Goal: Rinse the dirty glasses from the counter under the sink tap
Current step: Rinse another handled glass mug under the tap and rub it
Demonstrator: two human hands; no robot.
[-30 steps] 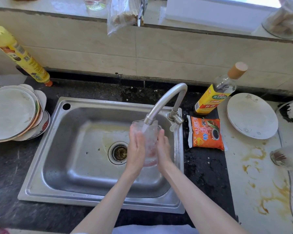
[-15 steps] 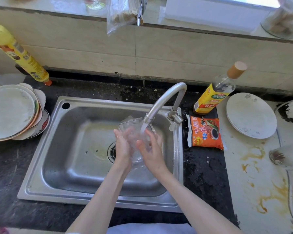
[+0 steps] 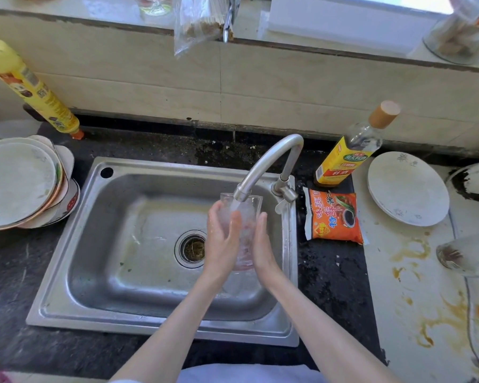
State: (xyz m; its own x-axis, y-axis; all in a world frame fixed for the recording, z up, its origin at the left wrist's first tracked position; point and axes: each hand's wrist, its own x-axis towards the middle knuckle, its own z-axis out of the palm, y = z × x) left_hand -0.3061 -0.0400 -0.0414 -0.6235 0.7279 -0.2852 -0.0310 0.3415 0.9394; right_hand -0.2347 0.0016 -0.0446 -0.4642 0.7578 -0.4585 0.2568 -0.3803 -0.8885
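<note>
**Glass back upright under the tap**

Tilted a moment ago, the glass (image 3: 242,230) now stands under the tap (image 3: 263,167) over the sink (image 3: 100,244), water running in. Left hand (image 3: 223,241) and right hand (image 3: 262,244) both clasp it. Another dirty glass (image 3: 465,254) waits at the tabletop's right edge.

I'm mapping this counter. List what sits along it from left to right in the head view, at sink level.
Plate stack → sink → glass held in both hands under the tap → orange packet → white plate → dirty glass lying at the right edge.
</note>
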